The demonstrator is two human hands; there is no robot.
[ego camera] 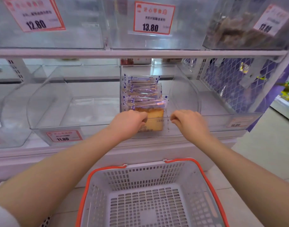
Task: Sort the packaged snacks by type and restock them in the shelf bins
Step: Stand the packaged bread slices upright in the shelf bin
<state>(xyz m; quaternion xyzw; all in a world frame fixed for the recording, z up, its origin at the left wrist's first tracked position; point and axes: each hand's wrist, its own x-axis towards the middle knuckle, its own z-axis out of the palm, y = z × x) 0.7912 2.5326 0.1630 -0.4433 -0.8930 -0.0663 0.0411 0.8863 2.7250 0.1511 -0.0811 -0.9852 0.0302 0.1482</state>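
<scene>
A row of clear-wrapped yellow cake slices (143, 94) with blue print stands upright in the middle clear bin (186, 89) on the lower shelf. My left hand (129, 122) grips the upper left edge of the front cake package (155, 122), just behind the bin's front wall. Just to the right of that package, my right hand (188, 122) is at the bin's front rim. Its fingers are curled and nothing shows between them.
A white plastic basket (140, 171) with orange handles sits on the floor below my arms, with nothing in it. Clear bins (71, 99) flank the middle one. Price tags (152, 18) hang on the upper shelf bins; the upper right bin (235, 33) holds brown snacks.
</scene>
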